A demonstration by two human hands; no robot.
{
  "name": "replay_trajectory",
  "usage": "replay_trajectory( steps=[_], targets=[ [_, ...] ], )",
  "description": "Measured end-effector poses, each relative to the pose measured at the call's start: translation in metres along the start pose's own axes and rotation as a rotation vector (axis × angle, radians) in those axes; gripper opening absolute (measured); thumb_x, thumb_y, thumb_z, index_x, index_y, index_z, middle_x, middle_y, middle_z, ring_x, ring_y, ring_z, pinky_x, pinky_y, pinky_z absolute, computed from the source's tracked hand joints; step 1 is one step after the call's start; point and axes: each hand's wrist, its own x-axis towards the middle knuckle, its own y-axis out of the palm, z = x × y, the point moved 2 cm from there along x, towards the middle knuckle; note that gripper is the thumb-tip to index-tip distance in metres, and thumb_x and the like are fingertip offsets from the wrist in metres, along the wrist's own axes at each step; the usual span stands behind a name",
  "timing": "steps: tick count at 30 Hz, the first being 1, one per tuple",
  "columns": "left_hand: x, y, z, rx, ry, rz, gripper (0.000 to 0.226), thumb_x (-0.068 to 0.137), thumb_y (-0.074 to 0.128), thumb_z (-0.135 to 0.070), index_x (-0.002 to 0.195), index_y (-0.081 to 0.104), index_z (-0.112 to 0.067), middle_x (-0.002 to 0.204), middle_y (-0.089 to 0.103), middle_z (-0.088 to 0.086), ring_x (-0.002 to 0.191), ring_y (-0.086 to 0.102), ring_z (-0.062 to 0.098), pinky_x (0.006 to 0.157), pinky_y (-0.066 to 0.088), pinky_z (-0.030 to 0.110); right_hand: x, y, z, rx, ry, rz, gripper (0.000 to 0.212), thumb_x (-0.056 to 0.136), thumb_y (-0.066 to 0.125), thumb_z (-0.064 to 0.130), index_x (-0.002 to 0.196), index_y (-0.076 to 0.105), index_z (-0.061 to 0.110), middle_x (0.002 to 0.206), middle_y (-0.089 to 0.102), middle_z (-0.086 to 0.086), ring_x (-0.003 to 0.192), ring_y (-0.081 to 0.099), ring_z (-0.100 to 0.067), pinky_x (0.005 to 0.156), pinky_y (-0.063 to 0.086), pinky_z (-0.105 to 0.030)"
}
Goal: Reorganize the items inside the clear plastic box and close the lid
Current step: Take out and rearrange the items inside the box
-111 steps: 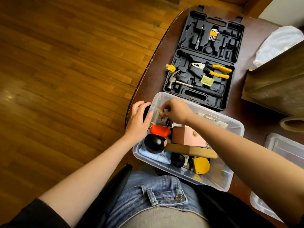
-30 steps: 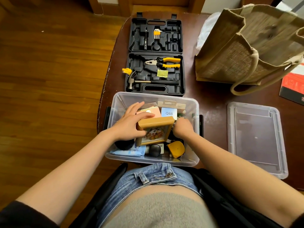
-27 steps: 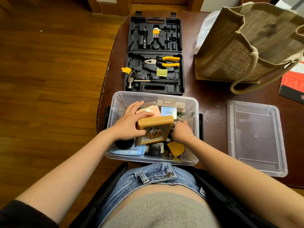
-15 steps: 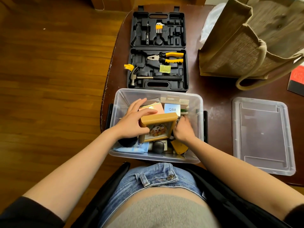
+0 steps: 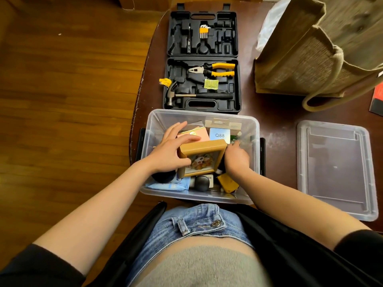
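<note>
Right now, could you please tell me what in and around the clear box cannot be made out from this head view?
- Right hand: its fingers are buried among items beside the frame; its grip is unreadable.
- Black round thing: mostly under the left hand.
- Bag: cut off by the top and right edges.
- Red item: cut off by the right edge.
- Label near the black knob: partly covered.

Tool case (image 5: 203, 59): black, lying open on the dark worktop (image 5: 275, 112), lid half on the far side.
Pliers (image 5: 213, 70): yellow-handled, seated in the case's near half.
Hammer (image 5: 199, 95): just nearer than the pliers, head toward the case's left edge.
Hex keys (image 5: 204, 32): yellow-holdered set in the case's lid half.
Jute bag (image 5: 323, 52): right of the case, standing, handle drooping onto the worktop.
Floor (image 5: 66, 96): wood planks, left of the case.
</note>
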Motion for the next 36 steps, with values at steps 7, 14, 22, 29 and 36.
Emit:
replay_trajectory(
  steps=[7, 14, 22, 29, 36],
  targets=[
    [-0.002, 0.003, 0.0, -0.012, -0.009, -0.007, 0.067, 0.074, 0.07, -0.02, 0.129, 0.045, -0.048, 0.158, 0.004, -0.012, 0.144, -0.008, 0.009, 0.112, 0.012, 0.052, -0.007, 0.005, 0.002, 0.153, 0.125, -0.001, 0.028, 0.097, 0.034, 0.002, 0.125, 0.039, 0.0, 0.123, 0.053, -0.018, 0.098, 0.063, -0.033, 0.065, 0.046, -0.034],
    [-0.003, 0.003, 0.002, -0.016, 0.003, -0.027, 0.067, 0.074, 0.071, -0.018, 0.129, 0.045, -0.048, 0.158, 0.005, -0.011, 0.144, -0.007, 0.009, 0.113, 0.011, 0.052, -0.022, 0.01, 0.002, 0.184, 0.107, 0.037, 0.041, 0.089, 0.053, 0.004, 0.127, 0.039, 0.002, 0.134, 0.038, -0.016, 0.115, 0.047, -0.029, 0.081, 0.05, -0.036],
    [-0.003, 0.003, 0.001, -0.012, -0.002, -0.015, 0.067, 0.074, 0.071, -0.018, 0.129, 0.046, -0.047, 0.158, 0.005, -0.01, 0.144, -0.007, 0.009, 0.113, 0.01, 0.052, -0.017, 0.016, 0.003, 0.155, 0.065, 0.055, 0.048, 0.086, 0.056, 0.007, 0.13, 0.038, 0.004, 0.137, 0.036, -0.014, 0.111, 0.053, -0.029, 0.068, 0.048, -0.034],
    [-0.006, -0.001, -0.001, -0.015, 0.005, 0.005, 0.059, 0.078, 0.073, -0.024, 0.128, 0.049, -0.045, 0.158, 0.006, -0.011, 0.144, -0.005, 0.008, 0.113, 0.011, 0.053, -0.017, 0.015, 0.003, 0.223, 0.078, 0.067, 0.045, 0.085, 0.056, 0.007, 0.127, 0.04, 0.005, 0.135, 0.035, -0.014, 0.107, 0.054, -0.031, 0.069, 0.047, -0.036],
    [-0.01, -0.001, -0.001, -0.121, -0.026, -0.017, 0.062, 0.072, 0.077, -0.047, 0.126, 0.047, -0.049, 0.154, 0.012, -0.013, 0.142, 0.008, 0.015, 0.114, 0.018, 0.049, -0.027, -0.006, -0.004, 0.308, -0.014, 0.162, 0.04, 0.087, 0.052, 0.009, 0.125, 0.04, 0.001, 0.13, 0.041, -0.019, 0.108, 0.053, -0.037, 0.083, 0.047, -0.041]
  ],
)
